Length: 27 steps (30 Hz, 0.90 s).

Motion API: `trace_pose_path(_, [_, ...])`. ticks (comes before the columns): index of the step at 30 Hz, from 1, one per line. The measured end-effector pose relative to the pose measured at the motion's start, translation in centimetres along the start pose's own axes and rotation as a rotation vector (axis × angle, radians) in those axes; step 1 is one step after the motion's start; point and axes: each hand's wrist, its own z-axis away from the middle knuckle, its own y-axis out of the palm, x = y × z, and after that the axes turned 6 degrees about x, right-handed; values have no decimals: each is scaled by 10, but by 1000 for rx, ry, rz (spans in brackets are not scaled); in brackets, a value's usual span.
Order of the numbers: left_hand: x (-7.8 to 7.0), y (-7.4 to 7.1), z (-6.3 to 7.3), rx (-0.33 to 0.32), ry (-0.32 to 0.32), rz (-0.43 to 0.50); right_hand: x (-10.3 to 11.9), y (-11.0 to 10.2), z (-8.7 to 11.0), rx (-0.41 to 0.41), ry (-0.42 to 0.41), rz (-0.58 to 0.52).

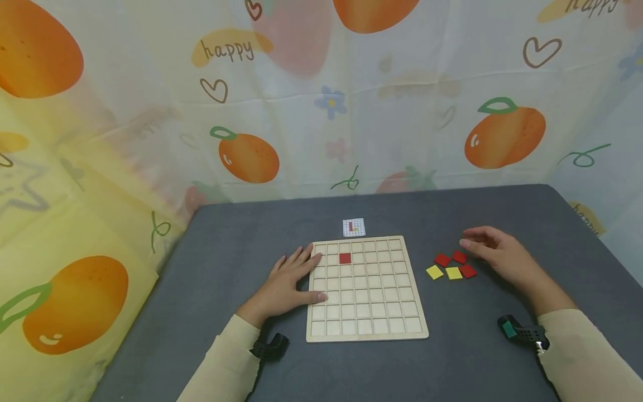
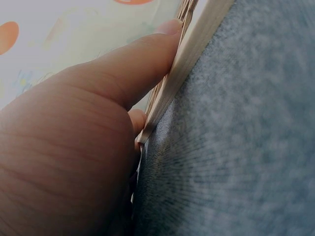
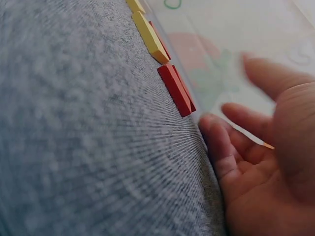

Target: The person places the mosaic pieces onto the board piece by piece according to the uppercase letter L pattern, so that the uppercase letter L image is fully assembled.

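Note:
A pale wooden grid board (image 1: 369, 329) lies flat on the grey table, with one red square tile (image 1: 345, 258) in a cell near its top. My left hand (image 1: 288, 285) rests on the board's left edge, fingers spread, the thumb on the lower cells. In the left wrist view the thumb (image 2: 142, 64) lies over the wooden rim. My right hand (image 1: 494, 254) hovers just right of the loose tiles, its fingers loosely bent with nothing between them. Those tiles are two yellow squares (image 1: 454, 273) and several red squares (image 1: 469, 271). In the right wrist view a red tile (image 3: 176, 91) lies near the fingertips.
A small card (image 1: 354, 227) printed with a grid and coloured cells lies behind the board. The dark grey table (image 1: 226, 240) reaches back to a fruit-patterned cloth (image 1: 402, 123). Black straps with cameras (image 1: 522, 332) sit at both wrists.

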Motion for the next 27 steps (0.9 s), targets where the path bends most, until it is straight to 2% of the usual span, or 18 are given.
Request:
trace_pose_path(5, [0, 0, 1, 2, -3, 3, -1, 5, -1, 8, -54, 129])
trace_pose_path(12, [0, 1, 1, -3, -9, -10, 2, 8, -2, 1, -115, 210])
trace_pose_path(19, [0, 0, 1, -11, -4, -8, 4, 11, -2, -25, -124, 208])
trace_pose_path(27, [0, 0, 2, -7, -1, -6, 11, 15, 1, -48, -70, 129])
